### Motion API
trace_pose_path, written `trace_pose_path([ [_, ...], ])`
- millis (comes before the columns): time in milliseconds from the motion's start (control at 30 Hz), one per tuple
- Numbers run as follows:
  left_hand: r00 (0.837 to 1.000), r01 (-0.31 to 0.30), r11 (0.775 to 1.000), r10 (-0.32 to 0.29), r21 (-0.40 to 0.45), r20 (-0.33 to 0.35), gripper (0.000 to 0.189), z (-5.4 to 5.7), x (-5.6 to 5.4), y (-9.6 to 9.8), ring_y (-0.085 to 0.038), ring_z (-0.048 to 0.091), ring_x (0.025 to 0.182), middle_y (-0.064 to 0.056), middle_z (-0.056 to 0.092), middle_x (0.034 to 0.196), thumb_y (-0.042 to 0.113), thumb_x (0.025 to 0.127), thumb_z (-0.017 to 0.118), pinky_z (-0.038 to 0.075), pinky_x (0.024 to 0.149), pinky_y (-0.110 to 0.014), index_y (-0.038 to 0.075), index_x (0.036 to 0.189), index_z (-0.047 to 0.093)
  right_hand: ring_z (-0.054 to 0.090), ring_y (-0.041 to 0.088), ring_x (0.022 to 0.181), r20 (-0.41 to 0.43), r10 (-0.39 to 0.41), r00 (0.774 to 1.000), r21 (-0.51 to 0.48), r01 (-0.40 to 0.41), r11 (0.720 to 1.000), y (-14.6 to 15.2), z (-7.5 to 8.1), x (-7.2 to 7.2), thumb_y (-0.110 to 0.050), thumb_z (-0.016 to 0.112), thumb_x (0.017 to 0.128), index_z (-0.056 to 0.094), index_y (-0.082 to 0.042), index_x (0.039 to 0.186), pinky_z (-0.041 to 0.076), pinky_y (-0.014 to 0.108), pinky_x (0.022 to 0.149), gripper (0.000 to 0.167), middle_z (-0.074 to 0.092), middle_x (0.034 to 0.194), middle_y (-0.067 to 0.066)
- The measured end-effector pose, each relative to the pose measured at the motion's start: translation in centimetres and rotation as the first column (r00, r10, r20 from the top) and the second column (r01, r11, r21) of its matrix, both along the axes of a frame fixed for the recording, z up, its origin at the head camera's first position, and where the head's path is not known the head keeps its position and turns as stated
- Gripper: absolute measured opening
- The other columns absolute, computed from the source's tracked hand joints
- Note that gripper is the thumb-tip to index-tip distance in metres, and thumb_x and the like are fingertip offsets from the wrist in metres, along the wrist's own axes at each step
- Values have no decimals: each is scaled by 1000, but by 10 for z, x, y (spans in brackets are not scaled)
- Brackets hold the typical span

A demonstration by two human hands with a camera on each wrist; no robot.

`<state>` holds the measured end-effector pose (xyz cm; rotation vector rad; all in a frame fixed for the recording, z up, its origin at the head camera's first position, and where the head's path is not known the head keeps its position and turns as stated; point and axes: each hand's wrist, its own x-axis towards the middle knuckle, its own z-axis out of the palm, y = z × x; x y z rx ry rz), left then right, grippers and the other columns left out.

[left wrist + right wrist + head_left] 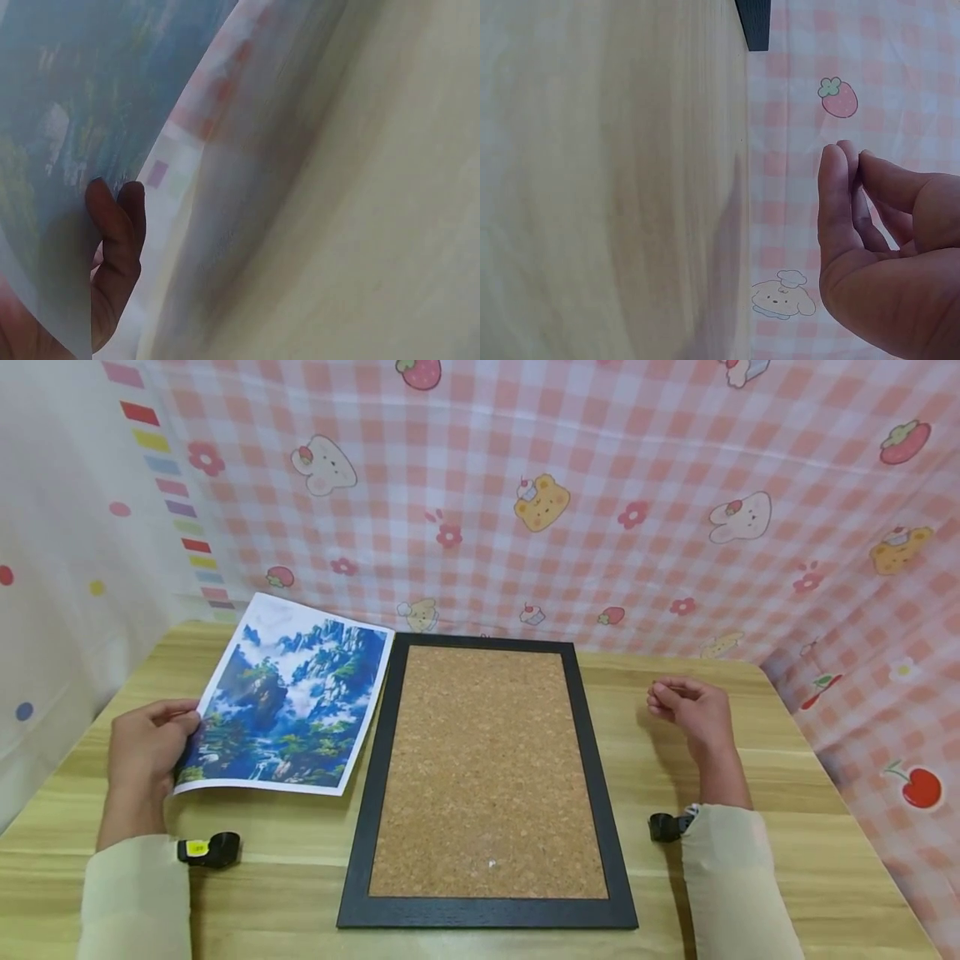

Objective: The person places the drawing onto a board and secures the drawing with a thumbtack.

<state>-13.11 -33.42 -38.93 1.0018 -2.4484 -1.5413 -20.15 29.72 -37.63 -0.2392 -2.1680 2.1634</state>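
Note:
In the head view a printed landscape picture (288,693) shows blue mountains, mist and trees inside a white border. My left hand (150,743) pinches its left edge, and the sheet is raised and slightly bowed. Seen from the left wrist, the fingers (116,255) grip the paper's edge. A cork board (487,768) in a black frame (487,912) lies flat on the table, right of the picture. My right hand (693,710) hovers to the right of the board, fingers loosely bent and thumb near the fingertips. The right wrist view shows nothing between them.
A wood-grain table (795,860) carries the board. Behind it and at the right hangs a pink checked cloth (480,502), with a white dotted cloth (52,568) at the left. One small white speck (491,863) lies low on the cork.

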Motion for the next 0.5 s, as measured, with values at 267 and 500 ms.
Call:
trace_pose_path([
  [267, 1000, 24, 999, -24, -21, -2, 44, 4, -1, 6, -15, 53, 92, -8, 55, 123, 19, 106, 51, 49, 64, -16, 4, 147, 53, 72, 11, 74, 14, 7, 1000, -58, -6, 998, 2, 2, -2, 2, 63, 98, 70, 1, 101, 59, 26, 73, 8, 73, 81, 1],
  [500, 999, 41, 999, -41, -16, -4, 43, 4, 1, 8, -13, 53, 89, -7, 56, 118, 17, 106, 51, 50, 64, -19, 2, 146, 54, 70, 11, 73, 5, 12, 1000, -92, -12, 996, 1, 2, -1, 1, 62, 99, 65, 3, 101, 59, 26, 72, 5, 71, 80, 2],
])
